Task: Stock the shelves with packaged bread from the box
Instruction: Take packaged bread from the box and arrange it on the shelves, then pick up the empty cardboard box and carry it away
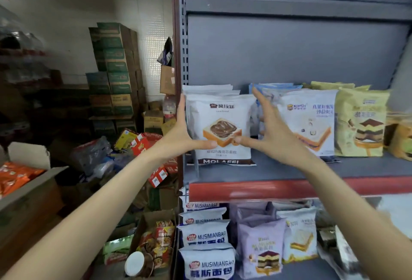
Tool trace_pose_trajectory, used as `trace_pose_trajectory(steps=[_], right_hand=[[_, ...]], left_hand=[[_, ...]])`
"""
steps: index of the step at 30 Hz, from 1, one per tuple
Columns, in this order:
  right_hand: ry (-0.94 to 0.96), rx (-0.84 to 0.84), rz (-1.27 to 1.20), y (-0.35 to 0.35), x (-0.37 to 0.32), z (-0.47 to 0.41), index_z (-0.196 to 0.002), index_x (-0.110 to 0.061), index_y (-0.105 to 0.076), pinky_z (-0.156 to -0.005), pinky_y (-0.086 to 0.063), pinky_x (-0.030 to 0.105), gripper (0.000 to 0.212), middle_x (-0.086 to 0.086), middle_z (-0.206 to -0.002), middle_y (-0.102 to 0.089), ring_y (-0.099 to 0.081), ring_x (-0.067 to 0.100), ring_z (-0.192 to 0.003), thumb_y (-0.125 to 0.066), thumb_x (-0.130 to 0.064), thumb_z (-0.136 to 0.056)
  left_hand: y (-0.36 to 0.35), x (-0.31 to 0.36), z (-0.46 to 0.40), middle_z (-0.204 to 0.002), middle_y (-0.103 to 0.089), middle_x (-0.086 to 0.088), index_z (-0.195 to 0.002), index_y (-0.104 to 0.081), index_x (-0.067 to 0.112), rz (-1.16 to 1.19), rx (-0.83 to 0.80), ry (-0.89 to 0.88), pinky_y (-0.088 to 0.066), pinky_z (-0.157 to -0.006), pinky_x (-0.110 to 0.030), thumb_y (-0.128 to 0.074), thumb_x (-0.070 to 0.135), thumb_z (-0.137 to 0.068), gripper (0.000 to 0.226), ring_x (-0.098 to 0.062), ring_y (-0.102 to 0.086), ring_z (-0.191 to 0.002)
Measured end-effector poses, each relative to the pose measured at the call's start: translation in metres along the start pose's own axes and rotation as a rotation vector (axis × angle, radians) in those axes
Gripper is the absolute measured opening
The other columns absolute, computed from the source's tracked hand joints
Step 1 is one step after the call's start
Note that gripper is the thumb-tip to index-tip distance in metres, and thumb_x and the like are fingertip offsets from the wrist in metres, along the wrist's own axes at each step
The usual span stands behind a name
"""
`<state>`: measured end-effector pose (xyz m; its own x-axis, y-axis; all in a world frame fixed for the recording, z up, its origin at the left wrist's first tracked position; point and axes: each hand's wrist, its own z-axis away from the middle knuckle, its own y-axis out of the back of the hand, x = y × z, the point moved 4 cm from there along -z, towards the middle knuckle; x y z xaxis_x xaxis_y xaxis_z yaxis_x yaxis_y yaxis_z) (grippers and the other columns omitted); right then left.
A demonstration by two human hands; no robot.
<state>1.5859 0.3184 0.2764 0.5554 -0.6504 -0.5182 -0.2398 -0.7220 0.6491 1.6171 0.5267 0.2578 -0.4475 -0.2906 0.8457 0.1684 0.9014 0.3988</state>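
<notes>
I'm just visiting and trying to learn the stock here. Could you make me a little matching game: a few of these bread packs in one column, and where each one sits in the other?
Things:
1. Molafei pack
2. yellow cake pack
3. Musimianbao pack
4. purple cake pack

Places:
A. lower shelf, far left stack
B. upper shelf, between the left hand and right hand
C. lower shelf, right of the white and blue stack
D. upper shelf, towards the right end

Pairs: 1-B, 2-D, 3-A, 4-C
</notes>
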Motion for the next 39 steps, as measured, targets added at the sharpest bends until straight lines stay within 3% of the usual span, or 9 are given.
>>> trace_pose_trajectory(steps=[3,6,9,16,25,29,32,35,39], right_hand=[[-0.062,-0.181,-0.029,-0.018,0.012,-0.001,-0.143,-0.043,0.016,-0.115,-0.006,0.023,0.123,-0.017,-0.153,0.016,0.009,0.002,-0.142,-0.081,-0.035,-0.068],[-0.083,-0.221,-0.003,-0.023,0.007,-0.004,-0.145,-0.032,0.02,-0.098,-0.02,0.007,0.124,-0.02,-0.145,-0.002,-0.013,0.003,-0.136,-0.08,-0.015,-0.073],[-0.057,-0.207,0.032,-0.027,-0.003,-0.006,-0.145,-0.031,0.018,-0.093,-0.034,0.015,0.12,0.01,-0.149,-0.028,-0.04,0.018,-0.128,-0.076,-0.005,-0.074],[-0.017,-0.183,0.12,-0.035,0.008,-0.018,-0.14,-0.049,0.021,-0.096,-0.043,0.038,0.127,0.015,-0.116,-0.048,-0.052,0.026,-0.101,-0.079,-0.015,-0.069],[-0.057,-0.16,0.04,-0.041,0.007,-0.014,-0.139,-0.05,0.019,-0.103,-0.034,0.03,0.125,0.012,-0.142,-0.038,-0.038,0.025,-0.127,-0.082,-0.032,-0.069],[-0.08,-0.141,0.064,-0.044,0.002,-0.013,-0.134,-0.057,0.021,-0.106,-0.036,0.041,0.127,0.015,-0.143,-0.035,-0.038,0.03,-0.129,-0.083,-0.031,-0.066],[-0.127,-0.141,0.071,-0.042,-0.004,-0.008,-0.133,-0.059,0.02,-0.113,-0.024,0.049,0.126,0.013,-0.157,-0.003,-0.005,0.027,-0.145,-0.083,-0.032,-0.066],[-0.121,-0.038,0.121,-0.035,-0.016,0.006,-0.141,-0.053,0.005,-0.116,-0.011,0.046,0.106,0.008,-0.157,0.014,0.016,0.019,-0.144,-0.076,-0.037,-0.075],[-0.005,0.334,0.175,-0.025,-0.045,0.033,-0.138,-0.027,-0.039,-0.11,-0.018,0.031,0.057,0.007,-0.152,-0.022,-0.014,0.02,-0.142,-0.064,-0.029,-0.087]], left_hand=[[-0.008,-0.007,-0.005,-0.156,-0.007,0.009,-0.143,0.027,0.031,-0.038,-0.044,-0.014,-0.03,-0.098,-0.007,-0.085,0.009,-0.065,0.138,-0.002,-0.02,-0.137],[-0.009,-0.013,-0.009,-0.158,-0.014,0.002,-0.141,0.03,0.035,-0.093,-0.04,0.052,-0.034,-0.111,-0.035,-0.088,0.021,-0.055,0.147,-0.015,-0.028,-0.14],[-0.009,-0.016,-0.01,-0.151,-0.029,0.001,-0.142,0.031,0.03,-0.108,-0.015,0.071,-0.039,-0.107,-0.036,-0.084,0.008,-0.065,0.14,-0.017,-0.042,-0.129],[-0.001,-0.018,-0.011,-0.155,-0.024,0.002,-0.145,0.023,0.035,-0.118,0.019,0.06,-0.037,-0.109,-0.04,-0.087,0.023,-0.064,0.137,-0.018,-0.036,-0.136],[0.003,-0.021,-0.014,-0.153,-0.029,0.012,-0.146,0.004,0.045,-0.067,0.065,0.022,-0.036,-0.11,-0.046,-0.067,0.067,-0.068,0.108,-0.012,-0.034,-0.138],[0.005,-0.019,-0.01,-0.15,-0.034,0.013,-0.147,-0.003,0.044,0.001,0.052,0.006,-0.036,-0.11,-0.046,-0.072,0.059,-0.07,0.105,-0.009,-0.037,-0.135],[0.007,-0.011,0.0,-0.15,-0.032,0.012,-0.149,-0.007,0.037,0.004,0.083,0.027,-0.03,-0.113,-0.04,-0.073,0.048,-0.074,0.101,-0.008,-0.032,-0.136],[0.016,0.003,0.02,-0.135,-0.04,0.017,-0.146,-0.028,0.028,-0.075,0.23,-0.02,-0.03,-0.101,-0.024,-0.061,0.031,-0.09,0.065,-0.003,-0.037,-0.125],[0.031,0.019,0.055,-0.117,-0.06,0.012,-0.123,-0.056,0.025,-0.082,0.489,-0.187,-0.044,-0.099,-0.028,-0.055,0.026,-0.094,0.029,-0.003,-0.054,-0.111]])
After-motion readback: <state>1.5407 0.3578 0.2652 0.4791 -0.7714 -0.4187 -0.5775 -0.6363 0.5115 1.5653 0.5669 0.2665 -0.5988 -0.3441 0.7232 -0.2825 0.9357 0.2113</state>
